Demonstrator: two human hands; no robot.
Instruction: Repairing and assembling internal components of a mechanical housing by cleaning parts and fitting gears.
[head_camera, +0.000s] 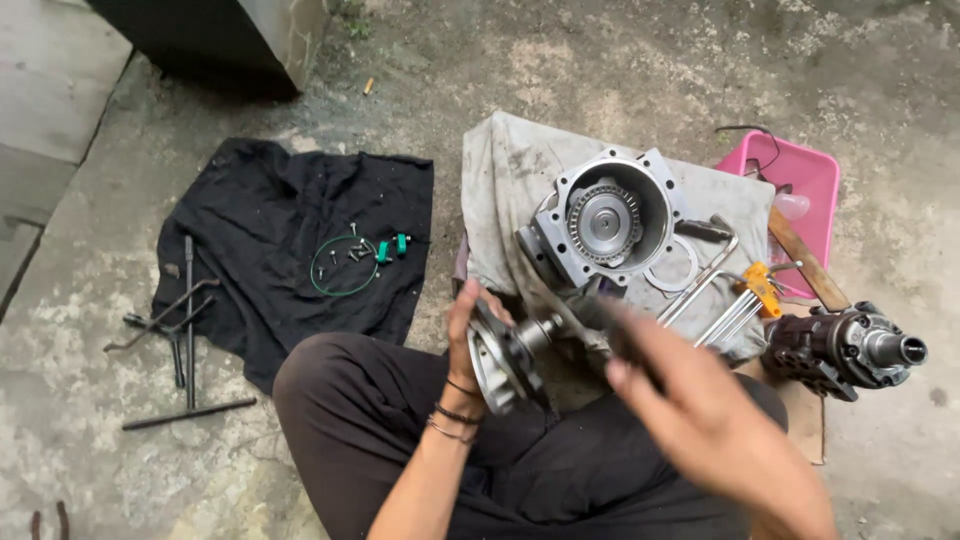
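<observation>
Blurred and nearest the lens, the right hand (715, 425) is hovering over the person's lap, its fingers (640, 340) curled around a dark, smeared tool whose shape I cannot tell. Just to its left, the left hand (465, 345) is gripping a round metal cover with a short shaft (505, 355), fingers clamped around its rim from behind, the shaft pointing toward the right hand. Both are sitting above the crossed legs in dark trousers (540, 470), close to the near edge of a grey cloth (500, 180) spread on the concrete floor (620, 60). An open aluminium housing (605, 220) is lying in the middle of that cloth, with hex keys (740, 300) at its right edge and a dark pump body (845, 350) just beyond. A pink tray (810, 170) is sitting at the cloth's far right corner. Well to the left, a black cloth (270, 210) is carrying a green wire ring (345, 265) and long wrenches (185, 340); bare floor is lying open between the cloths.
</observation>
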